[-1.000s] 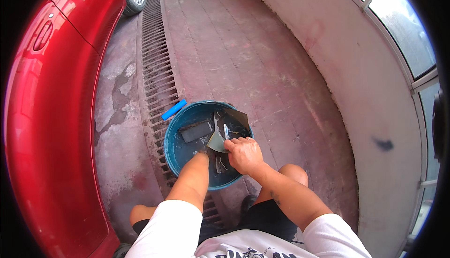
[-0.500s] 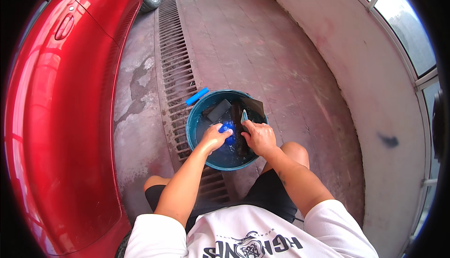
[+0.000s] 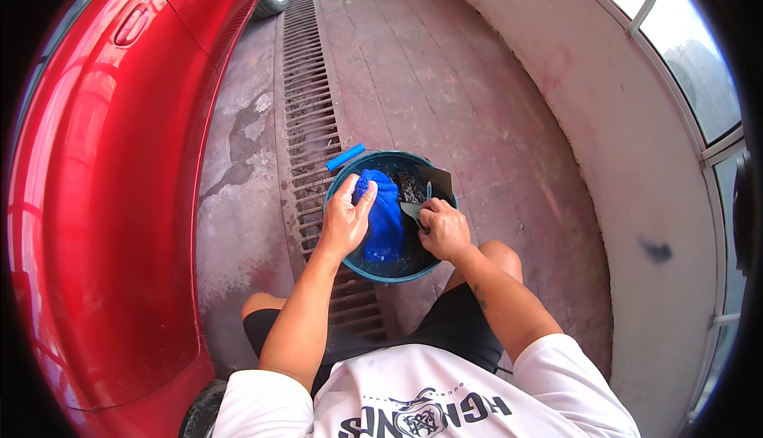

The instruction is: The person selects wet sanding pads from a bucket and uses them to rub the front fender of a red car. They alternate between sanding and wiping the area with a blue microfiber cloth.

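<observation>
A round teal bucket [image 3: 334,191] of dark water stands between my knees. My left hand [image 3: 343,217] is closed on the upper end of a wet, bright blue cloth [image 3: 385,219], whose lower part hangs down into the bucket. Over the bucket's right side, my right hand [image 3: 445,229] is wrapped round a small flat grey tool with a thin pale blade [image 3: 411,211]; its exact kind is unclear. A stiff dark sheet [image 3: 435,179] leans at the bucket's far right, just beyond that hand. The cloth covers much of the water.
By the far left rim of the bucket is a blue bar [image 3: 346,157]. A metal drain grate [image 3: 311,112] runs along the floor and passes beneath the bucket. A red car [image 3: 135,223] stands close on the left. To the right rises a pale wall [image 3: 636,160] with windows.
My left hand has lifted the blue cloth up out of the water, where it was bunched low. The dark grey block seen in the bucket is now hidden. My right hand has turned the tool.
</observation>
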A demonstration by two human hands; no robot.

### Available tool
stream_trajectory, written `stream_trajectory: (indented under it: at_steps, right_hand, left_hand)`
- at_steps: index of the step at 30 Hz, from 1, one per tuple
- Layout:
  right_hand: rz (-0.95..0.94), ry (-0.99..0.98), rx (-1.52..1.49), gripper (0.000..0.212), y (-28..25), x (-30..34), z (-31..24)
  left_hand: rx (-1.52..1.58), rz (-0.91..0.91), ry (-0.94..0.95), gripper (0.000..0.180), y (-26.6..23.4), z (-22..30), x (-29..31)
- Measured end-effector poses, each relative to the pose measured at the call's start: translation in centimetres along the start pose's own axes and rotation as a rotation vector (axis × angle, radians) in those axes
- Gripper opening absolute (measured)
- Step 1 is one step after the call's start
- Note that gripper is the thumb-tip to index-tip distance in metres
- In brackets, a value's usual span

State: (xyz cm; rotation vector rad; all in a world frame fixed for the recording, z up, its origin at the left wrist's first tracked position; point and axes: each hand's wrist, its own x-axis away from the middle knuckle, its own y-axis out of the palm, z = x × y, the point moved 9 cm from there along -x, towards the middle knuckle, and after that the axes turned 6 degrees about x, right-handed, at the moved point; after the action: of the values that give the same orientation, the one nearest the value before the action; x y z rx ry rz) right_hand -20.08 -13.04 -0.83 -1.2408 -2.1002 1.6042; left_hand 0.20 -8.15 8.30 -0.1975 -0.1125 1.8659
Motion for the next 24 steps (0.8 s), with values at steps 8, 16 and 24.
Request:
stream_trajectory:
  at_steps: [8,16,24]
  right_hand:
    - [-0.165,0.109,-0.014,0.049,0.2,-0.3,0.1]
    - [-0.444,0.287,-0.611,0.042,1.9,-1.5,-0.5]
    - [-0.319,0.598,-1.412,0.016,4.6,-0.2,1.9]
  left_hand:
    - [-0.101,0.074,-0.136,0.057,2.5,-11.7,1.8]
    - [0.55,-0.442,-0.662,0.062,8.0,-11.7,3.1]
    - [0.152,-0.372,-0.153,0.057,6.5,-11.5,2.9]
